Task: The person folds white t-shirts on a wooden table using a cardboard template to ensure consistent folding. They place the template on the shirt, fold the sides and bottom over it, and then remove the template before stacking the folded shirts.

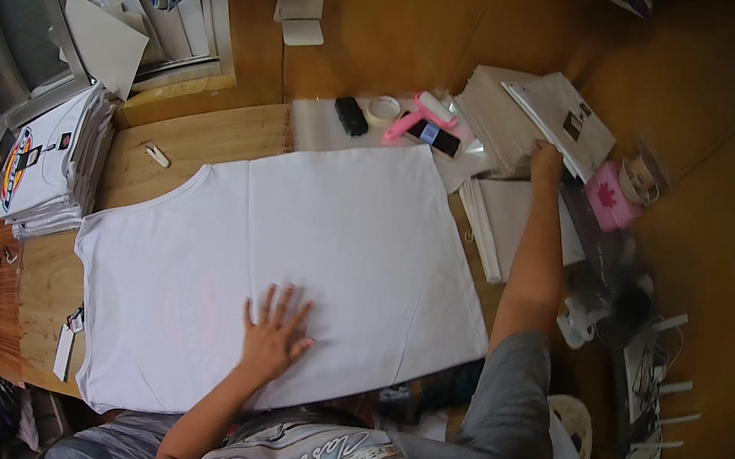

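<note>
A white shirt [358,228] lies spread flat across the wooden table, its shoulder end to the left and its straight hem to the right. My left hand [273,340] rests palm down on the near part of the cloth, fingers spread. With the arm stretched far to the right, my right hand [545,159] is at the stacks there, its fingers curled closed. It is beside a pile of pale flat sheets [491,115] and the edge of a folded white garment [562,121] with a dark tag. What is between these fingers, if anything, is hidden.
Folded white shirts [51,160] are stacked at the left. Behind the spread shirt lie a pink lint roller [418,120], a tape roll [383,110], a phone [430,136] and a black object [351,116]. More white sheets [513,224] and a pink box [613,196] stand right.
</note>
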Demonstrator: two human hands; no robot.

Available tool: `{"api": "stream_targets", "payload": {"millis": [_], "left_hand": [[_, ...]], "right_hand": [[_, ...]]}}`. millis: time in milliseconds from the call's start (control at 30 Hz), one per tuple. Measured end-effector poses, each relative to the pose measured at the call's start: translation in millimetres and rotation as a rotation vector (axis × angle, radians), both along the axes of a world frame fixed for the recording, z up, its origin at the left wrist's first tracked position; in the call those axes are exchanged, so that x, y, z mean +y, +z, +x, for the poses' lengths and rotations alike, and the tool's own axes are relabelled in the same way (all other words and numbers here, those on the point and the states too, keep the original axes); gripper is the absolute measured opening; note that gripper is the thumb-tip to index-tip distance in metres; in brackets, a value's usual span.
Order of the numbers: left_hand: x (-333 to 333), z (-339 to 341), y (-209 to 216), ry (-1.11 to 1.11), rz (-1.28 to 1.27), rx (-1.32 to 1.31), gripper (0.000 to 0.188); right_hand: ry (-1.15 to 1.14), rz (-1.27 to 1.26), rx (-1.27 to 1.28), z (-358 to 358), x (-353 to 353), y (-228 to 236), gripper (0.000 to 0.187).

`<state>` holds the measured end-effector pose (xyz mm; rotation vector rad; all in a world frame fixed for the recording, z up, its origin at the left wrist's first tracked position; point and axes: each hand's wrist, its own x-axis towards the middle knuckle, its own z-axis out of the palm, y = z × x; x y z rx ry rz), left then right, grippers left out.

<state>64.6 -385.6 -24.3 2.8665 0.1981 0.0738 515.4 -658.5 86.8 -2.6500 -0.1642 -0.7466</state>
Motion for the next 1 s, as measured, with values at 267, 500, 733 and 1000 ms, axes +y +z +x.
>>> {"api": "stream_targets", "payload": {"millis": [267,500,733,1000], "left_hand": [[-18.9,21.4,-10.4,-0.034,0.011,0.108,0.052],[-21.1,27.1,-7.4,-0.043,0.012,0.144,0.052],[-20.4,26.8,-5.9,-0.054,-0.012,0.119,0.052],[-0.3,24.2,-2.1,0.014,-0.703,-0.119,0.059]], "right_hand": [[-0.094,-0.225,0.257,47.0,12.3,26.1,0.033],[0.083,-0.409,0.255,97.2,-10.4,31.5,0.017],[-0.145,-0.219,-0.244,71.0,10.9,102.7,0.02],[0.554,-0.351,-0.488,-125.9,120.1,143.2,0.02]]}}
